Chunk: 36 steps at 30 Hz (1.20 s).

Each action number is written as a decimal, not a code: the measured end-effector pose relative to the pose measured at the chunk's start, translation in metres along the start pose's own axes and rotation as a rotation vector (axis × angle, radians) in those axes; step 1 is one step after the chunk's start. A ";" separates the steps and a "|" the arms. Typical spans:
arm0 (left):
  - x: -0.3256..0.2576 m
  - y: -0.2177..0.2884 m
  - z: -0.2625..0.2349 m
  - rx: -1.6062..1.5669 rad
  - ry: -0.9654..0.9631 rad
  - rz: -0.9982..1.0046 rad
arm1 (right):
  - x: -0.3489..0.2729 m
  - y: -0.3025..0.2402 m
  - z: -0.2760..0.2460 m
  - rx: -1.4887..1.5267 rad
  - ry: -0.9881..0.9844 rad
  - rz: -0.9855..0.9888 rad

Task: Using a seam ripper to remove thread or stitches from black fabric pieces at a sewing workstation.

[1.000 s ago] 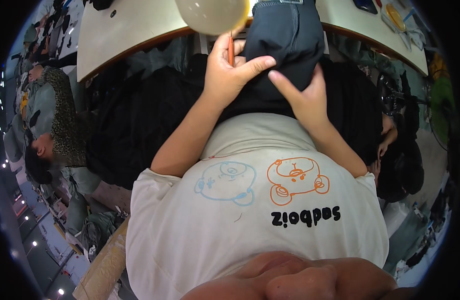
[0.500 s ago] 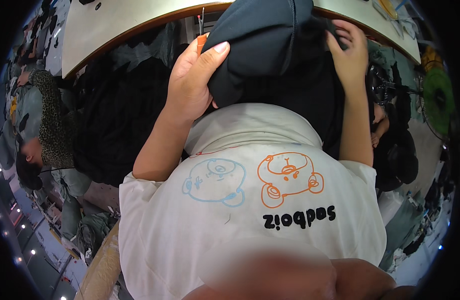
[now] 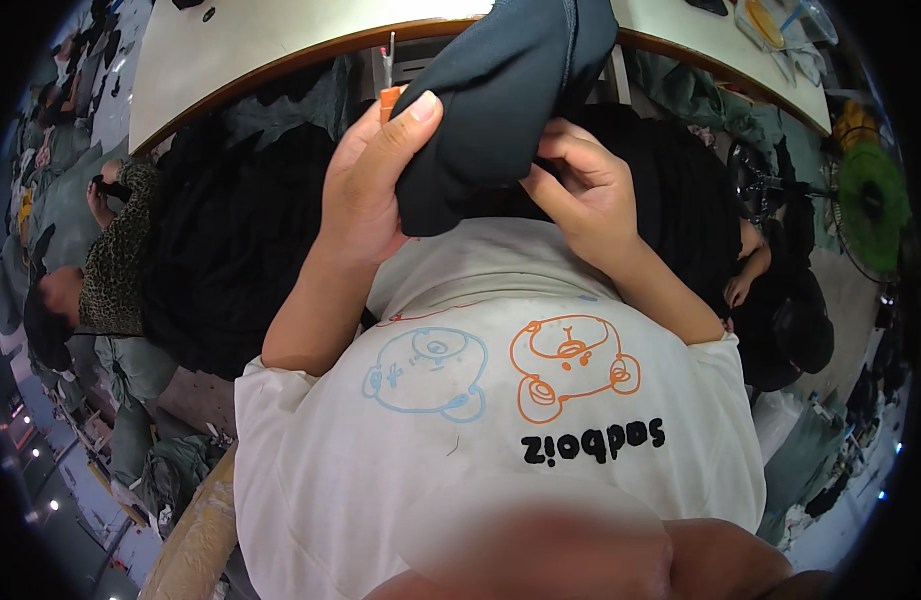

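A dark teal-grey piece of garment fabric [image 3: 500,95] hangs up in front of my chest. My left hand [image 3: 370,180] grips its left edge, thumb laid across the cloth. On the other side my right hand [image 3: 585,195] pinches the lower right edge with bent fingers. An orange-handled tool [image 3: 388,92] pokes up just behind my left thumb. My white T-shirt with blue and orange drawings [image 3: 500,420] fills the lower part of the view.
A pale worktable with a brown rim [image 3: 250,45] runs across the top. Black cloth [image 3: 230,250] is heaped on my lap. A person in a patterned top [image 3: 100,270] sits at the left; another person's hand [image 3: 740,290] shows at the right. A green fan [image 3: 870,195] stands far right.
Both hands have drawn the dark fabric nearer to my chest. My right hand has shifted from the cloth's upper right to its lower right edge, now pinching it.
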<state>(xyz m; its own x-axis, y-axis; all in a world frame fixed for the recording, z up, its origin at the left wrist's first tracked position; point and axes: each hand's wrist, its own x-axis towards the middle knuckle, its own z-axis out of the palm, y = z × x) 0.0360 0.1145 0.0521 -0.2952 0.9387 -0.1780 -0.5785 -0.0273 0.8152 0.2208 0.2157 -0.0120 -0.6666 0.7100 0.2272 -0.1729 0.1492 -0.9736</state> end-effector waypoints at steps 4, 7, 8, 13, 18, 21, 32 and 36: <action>0.008 0.019 -0.030 0.389 0.023 0.191 | -0.002 -0.033 -0.019 0.426 -0.349 0.212; 0.006 0.038 -0.027 0.960 0.026 0.305 | 0.007 -0.040 -0.017 0.602 -0.456 0.285; 0.012 0.034 -0.028 1.021 0.042 0.430 | 0.012 -0.031 -0.019 0.575 -0.507 0.332; 0.024 0.035 -0.007 1.291 0.268 0.920 | 0.005 -0.008 0.011 0.449 -0.277 0.528; 0.009 0.020 -0.005 1.120 0.025 0.376 | 0.000 -0.001 0.020 0.125 -0.120 0.270; 0.012 -0.001 -0.017 1.022 -0.192 0.407 | -0.004 -0.003 0.020 -0.011 -0.122 0.169; 0.006 -0.013 -0.014 0.255 0.001 -0.008 | -0.010 -0.017 0.028 0.077 -0.079 0.187; 0.001 -0.015 -0.013 0.272 0.030 0.048 | -0.008 -0.020 0.039 0.112 0.028 0.101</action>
<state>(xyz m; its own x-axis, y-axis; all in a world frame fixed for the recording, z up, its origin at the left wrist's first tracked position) 0.0345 0.1116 0.0321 -0.3421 0.9278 -0.1489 -0.3392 0.0258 0.9404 0.2014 0.1806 0.0067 -0.6642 0.7368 0.1264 -0.1872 -0.0002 -0.9823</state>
